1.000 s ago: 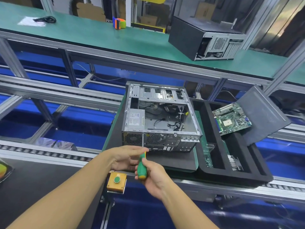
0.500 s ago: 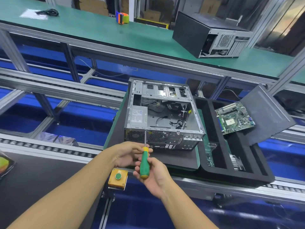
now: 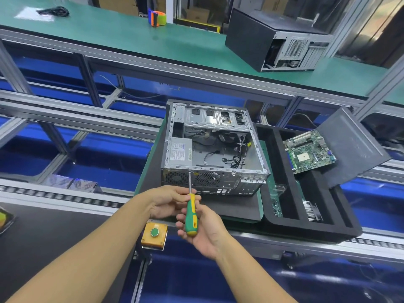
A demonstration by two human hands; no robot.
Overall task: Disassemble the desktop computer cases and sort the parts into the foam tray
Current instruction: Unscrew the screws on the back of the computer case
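The screwdriver [image 3: 191, 215] has its long axis almost straight away from the person, and its tip meets the upper edge of the rear panel of the open computer case [image 3: 214, 149]. The right hand [image 3: 204, 230] holds the green and yellow handle; the left hand [image 3: 167, 202] pinches the metal shaft just above the handle. The case lies on its side, open face up, rear panel toward the person, on a dark mat. Just beside it on the right is the black foam tray [image 3: 306, 226], and a motherboard [image 3: 310, 153] leans at its far side. Behind, another case [image 3: 277, 40] stands on a green desk [image 3: 131, 40] with metal frames.
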